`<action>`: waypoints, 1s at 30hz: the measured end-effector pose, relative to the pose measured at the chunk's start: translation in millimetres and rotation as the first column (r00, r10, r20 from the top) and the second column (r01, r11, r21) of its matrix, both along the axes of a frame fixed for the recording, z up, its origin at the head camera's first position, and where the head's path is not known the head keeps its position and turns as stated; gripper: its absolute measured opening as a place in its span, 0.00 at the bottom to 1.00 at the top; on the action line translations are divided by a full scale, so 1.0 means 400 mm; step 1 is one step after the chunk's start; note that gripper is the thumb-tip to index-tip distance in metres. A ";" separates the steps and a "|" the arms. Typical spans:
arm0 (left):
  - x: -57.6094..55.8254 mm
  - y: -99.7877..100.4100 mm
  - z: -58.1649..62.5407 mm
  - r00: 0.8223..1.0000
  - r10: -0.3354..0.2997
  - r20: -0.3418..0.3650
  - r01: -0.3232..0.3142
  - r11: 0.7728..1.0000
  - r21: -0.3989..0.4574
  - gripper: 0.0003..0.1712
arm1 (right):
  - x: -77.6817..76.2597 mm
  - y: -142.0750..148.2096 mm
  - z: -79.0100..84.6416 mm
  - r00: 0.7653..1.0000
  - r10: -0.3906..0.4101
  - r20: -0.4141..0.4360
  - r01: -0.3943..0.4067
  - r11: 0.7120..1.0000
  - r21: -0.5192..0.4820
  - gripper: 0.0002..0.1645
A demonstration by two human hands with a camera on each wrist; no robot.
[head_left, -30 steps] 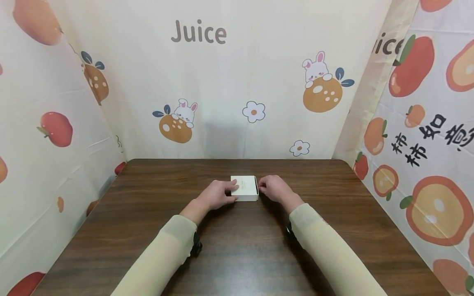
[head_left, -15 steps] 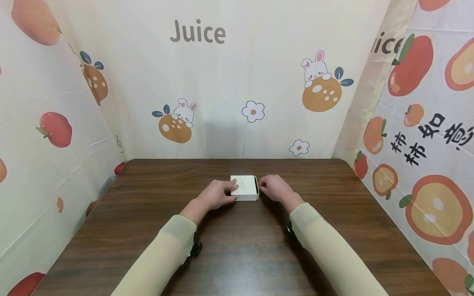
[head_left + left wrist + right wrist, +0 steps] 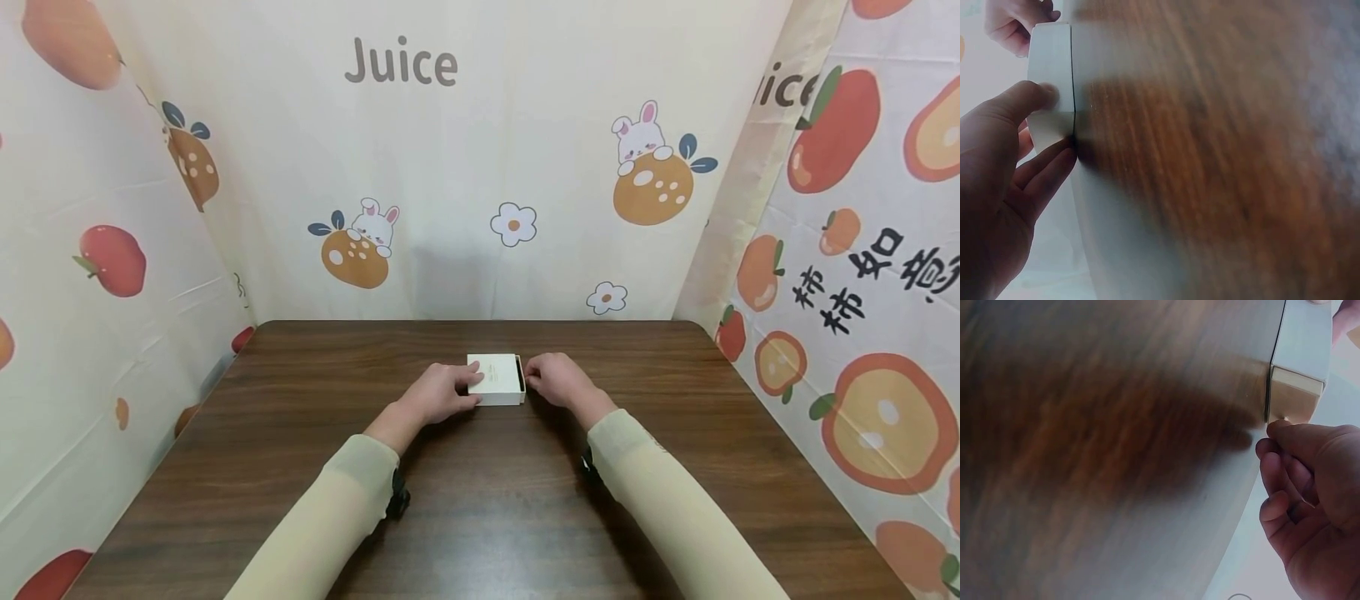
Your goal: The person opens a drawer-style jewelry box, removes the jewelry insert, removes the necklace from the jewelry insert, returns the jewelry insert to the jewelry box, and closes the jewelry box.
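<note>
Two hands at one white box (image 3: 501,382), which lies flat on brown worktop (image 3: 480,517), near middle, toward far edge. Left hand (image 3: 437,393) grips box's left end — thumb on near side, finger over top. Right hand (image 3: 558,383) at opposite end, thumb and forefinger pinching end of inner tray (image 3: 1296,395); exact grip spot hidden. Tray juts out slightly, dark slit showing at top. Pale sleeves (image 3: 322,517) on both arms. Behind worktop, cream curtain (image 3: 450,150) — printed fruit, rabbits, flowers, word "Juice".
</note>
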State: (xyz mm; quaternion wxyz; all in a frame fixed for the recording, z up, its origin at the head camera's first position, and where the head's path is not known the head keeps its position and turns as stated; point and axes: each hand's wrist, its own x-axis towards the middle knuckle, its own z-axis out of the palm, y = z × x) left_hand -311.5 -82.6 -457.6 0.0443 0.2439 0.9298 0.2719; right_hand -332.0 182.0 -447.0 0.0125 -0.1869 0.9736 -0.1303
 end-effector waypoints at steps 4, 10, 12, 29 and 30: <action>0.000 -0.001 -0.001 1.000 -0.002 -0.010 0.003 1.000 0.000 0.30 | 0.000 0.001 -0.001 1.000 0.013 -0.013 -0.013 1.000 0.001 0.07; -0.001 -0.001 -0.002 1.000 -0.002 -0.012 0.002 1.000 0.004 0.30 | -0.002 0.004 0.000 1.000 0.012 -0.006 -0.012 1.000 0.000 0.06; 0.000 0.000 -0.001 1.000 0.002 -0.001 -0.002 1.000 0.008 0.30 | -0.001 0.004 0.001 1.000 0.008 0.004 -0.008 1.000 -0.004 0.06; 0.003 -0.001 0.000 1.000 0.001 -0.003 -0.001 1.000 0.022 0.30 | -0.003 0.009 0.000 1.000 -0.003 0.021 0.003 1.000 0.001 0.06; 0.003 -0.001 -0.001 1.000 0.002 -0.004 -0.002 1.000 0.022 0.30 | -0.002 0.009 0.001 1.000 -0.003 0.019 0.003 1.000 0.000 0.06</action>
